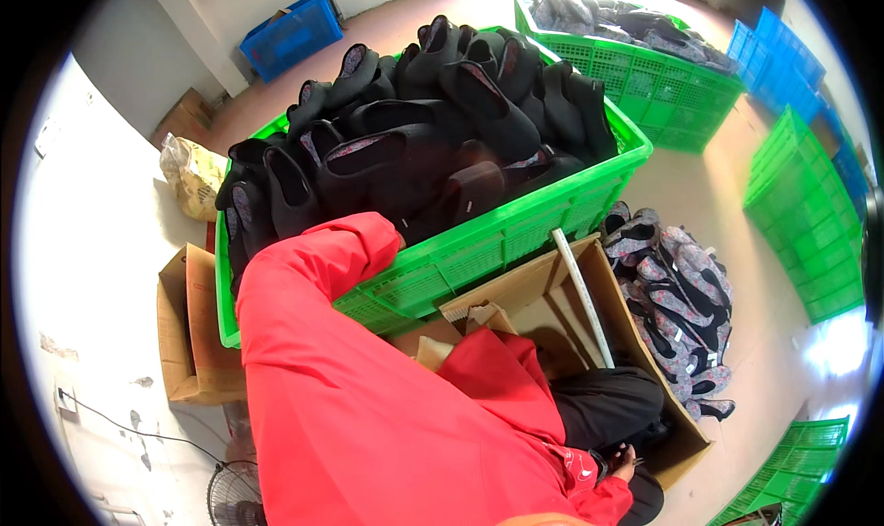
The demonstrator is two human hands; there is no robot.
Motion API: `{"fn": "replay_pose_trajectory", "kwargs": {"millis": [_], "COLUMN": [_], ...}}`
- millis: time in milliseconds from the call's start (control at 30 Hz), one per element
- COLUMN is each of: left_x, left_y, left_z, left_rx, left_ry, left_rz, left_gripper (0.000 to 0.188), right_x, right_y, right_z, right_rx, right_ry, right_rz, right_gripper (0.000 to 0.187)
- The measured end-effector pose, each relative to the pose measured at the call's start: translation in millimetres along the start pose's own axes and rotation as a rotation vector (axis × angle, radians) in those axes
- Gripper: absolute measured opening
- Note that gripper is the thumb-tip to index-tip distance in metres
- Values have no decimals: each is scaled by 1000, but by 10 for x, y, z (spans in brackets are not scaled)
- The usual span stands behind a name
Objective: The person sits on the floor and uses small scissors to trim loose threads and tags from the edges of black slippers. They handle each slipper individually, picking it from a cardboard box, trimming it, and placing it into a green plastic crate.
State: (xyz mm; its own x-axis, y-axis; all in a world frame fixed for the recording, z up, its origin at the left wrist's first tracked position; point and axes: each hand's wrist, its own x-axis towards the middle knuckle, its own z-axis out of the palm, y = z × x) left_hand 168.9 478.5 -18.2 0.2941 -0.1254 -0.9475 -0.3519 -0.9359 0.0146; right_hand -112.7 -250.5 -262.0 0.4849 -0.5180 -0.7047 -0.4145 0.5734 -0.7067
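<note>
A large green plastic crate [543, 227] in front of me is heaped with black slip-on shoes [368, 153], some showing a speckled lining. My left arm reaches over the crate's near wall in a red sleeve. Only a sliver of my left hand [401, 241] shows at the cuff, among the shoes by the rim; its fingers are hidden. Low on the right, beside my black-trousered leg, my right hand [626, 463] is closed, with something small and dark at its fingers that I cannot make out.
An open cardboard box [658, 379] with a pale bar [582, 296] across it stands against my legs. Right of it lies a pile of grey patterned shoes [677, 305]. Another full green crate [645, 79] is behind. A carton [189, 342] and a fan [235, 496] are at left.
</note>
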Motion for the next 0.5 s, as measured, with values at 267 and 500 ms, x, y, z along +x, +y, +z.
{"fn": "replay_pose_trajectory", "kwargs": {"millis": [267,500], "left_x": [-301,-734], "left_y": [-58,-905], "left_z": [140,-327], "left_rx": [-308,-637], "left_ry": [235,303], "left_rz": [-130,878], "left_gripper": [27,25], "right_x": [-43,-118], "right_y": [-67,-56], "right_z": [207,444], "right_rx": [35,-8], "right_ry": [-31,-62], "right_rz": [-27,26], "right_gripper": [30,26]}}
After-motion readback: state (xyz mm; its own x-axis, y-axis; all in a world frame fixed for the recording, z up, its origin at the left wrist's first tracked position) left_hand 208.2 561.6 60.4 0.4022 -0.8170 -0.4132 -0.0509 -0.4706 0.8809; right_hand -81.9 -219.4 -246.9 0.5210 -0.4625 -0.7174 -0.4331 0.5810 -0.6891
